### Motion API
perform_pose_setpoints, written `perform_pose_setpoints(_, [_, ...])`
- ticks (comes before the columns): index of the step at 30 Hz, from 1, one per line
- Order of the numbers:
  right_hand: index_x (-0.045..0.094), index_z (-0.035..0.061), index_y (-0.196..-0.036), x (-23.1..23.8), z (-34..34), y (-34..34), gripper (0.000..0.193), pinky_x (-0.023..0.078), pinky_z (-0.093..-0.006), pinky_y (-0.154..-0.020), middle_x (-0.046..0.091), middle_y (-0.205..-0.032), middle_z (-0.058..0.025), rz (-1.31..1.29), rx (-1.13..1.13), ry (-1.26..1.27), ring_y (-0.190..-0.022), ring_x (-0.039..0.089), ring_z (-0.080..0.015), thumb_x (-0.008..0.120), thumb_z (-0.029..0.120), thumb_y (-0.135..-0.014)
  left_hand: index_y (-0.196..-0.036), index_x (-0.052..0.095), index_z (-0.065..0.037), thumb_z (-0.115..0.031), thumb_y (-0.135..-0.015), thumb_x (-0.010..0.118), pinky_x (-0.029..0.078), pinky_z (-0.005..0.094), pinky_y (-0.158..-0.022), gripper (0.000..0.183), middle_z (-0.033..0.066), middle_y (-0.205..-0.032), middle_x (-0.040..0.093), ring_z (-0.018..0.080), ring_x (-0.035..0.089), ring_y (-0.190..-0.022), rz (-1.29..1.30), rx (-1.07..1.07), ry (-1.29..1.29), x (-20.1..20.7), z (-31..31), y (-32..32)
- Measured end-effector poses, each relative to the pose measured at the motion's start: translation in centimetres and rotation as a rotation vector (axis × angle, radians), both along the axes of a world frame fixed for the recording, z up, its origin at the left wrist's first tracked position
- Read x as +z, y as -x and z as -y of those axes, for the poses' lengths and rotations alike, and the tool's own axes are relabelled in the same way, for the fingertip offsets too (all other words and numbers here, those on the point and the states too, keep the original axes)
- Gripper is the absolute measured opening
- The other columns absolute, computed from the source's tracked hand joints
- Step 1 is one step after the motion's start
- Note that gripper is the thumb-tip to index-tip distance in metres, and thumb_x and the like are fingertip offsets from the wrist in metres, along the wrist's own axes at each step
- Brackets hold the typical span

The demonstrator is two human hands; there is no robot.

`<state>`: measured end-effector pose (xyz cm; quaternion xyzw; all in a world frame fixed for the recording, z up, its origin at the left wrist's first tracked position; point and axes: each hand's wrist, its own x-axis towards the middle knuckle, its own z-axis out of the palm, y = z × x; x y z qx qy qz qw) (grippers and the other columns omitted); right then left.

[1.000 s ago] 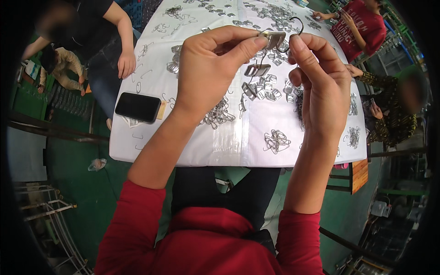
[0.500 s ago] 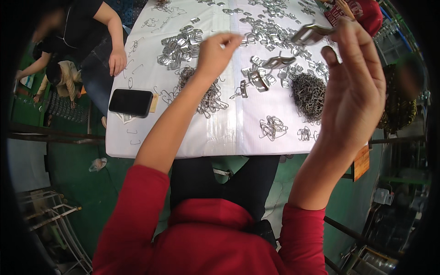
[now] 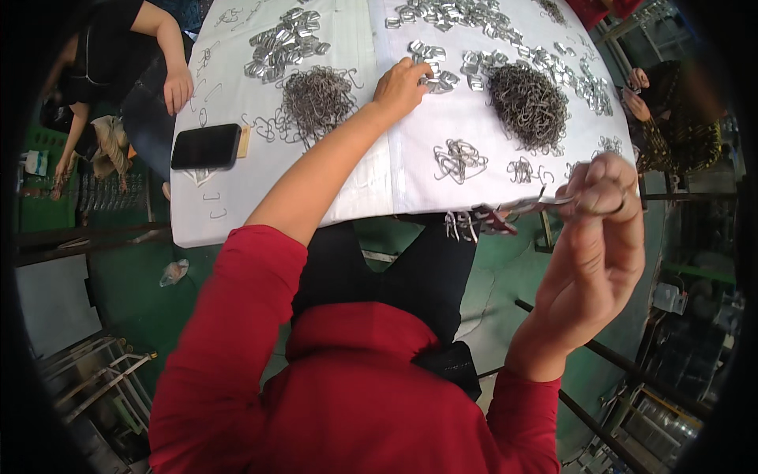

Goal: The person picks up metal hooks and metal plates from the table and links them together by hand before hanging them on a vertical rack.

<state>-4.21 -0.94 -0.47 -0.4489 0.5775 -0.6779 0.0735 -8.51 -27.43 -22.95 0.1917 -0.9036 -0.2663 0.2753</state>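
The right hand (image 3: 596,209) has dropped from two to three o'clock, its strand (image 3: 493,221) now by the tabletop's (image 3: 347,178) near edge. The left hand (image 3: 401,88) has left it for buckles (image 3: 444,80) at twelve.

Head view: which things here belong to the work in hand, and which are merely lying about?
Likely part of the work:
string of shiny metal pieces, held in the right hand
flat silver metal buckles, by the left hand
heaped grey bent-wire hooks

Likely just lying about:
black rectangular phone
flat tan piece beside it
crumpled clear plastic bag on the green floor
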Motion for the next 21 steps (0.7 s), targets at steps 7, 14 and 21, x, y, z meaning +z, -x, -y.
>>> perform_pose_setpoints(7, [0.062, 0.0022, -0.085, -4.7, -3.0, -2.7, 0.014, 0.039, -0.0257, -0.077, 0.046, -0.097, -0.0098, 0.068, -0.084, -0.056, -0.084, 0.045, -0.0151, 0.069, 0.005, -0.073, -0.099, 0.064, -0.006, -0.012, -0.079, 0.066, 0.050, 0.0288, -0.067, 0.021, 0.0093, -0.091, 0.066, 0.0163, 0.062, -0.082, -0.065, -0.045, -0.375, 3.6, -3.3, -4.0])
perform_pose_setpoints(14, [0.063, 0.0021, -0.082, -10.5, -1.5, -4.4, 0.010, 0.042, -0.0279, -0.072, 0.048, -0.094, -0.0096, -0.023, -0.145, -0.117, -0.084, 0.049, -0.0188, 0.070, 0.004, -0.074, -0.102, 0.064, 0.000, -0.005, -0.083, 0.061, 0.048, 0.0231, -0.070, 0.020, 0.0071, -0.090, 0.065, 0.0105, 0.060, -0.080, -0.155, -0.141, -0.779, 12.9, -11.7, -15.5])
perform_pose_setpoints(21, [0.064, 0.0040, -0.082, -13.2, 0.2, -5.7, 0.010, 0.042, -0.0293, -0.073, 0.050, -0.094, -0.0083, -0.023, -0.096, -0.187, -0.087, 0.049, -0.0189, 0.071, 0.006, -0.074, -0.105, 0.062, 0.004, 0.002, -0.082, 0.061, 0.047, 0.0212, -0.068, 0.023, 0.0081, -0.095, 0.059, 0.0108, 0.058, -0.080, -0.210, -0.157, -0.820, 13.7, -14.2, -20.3])
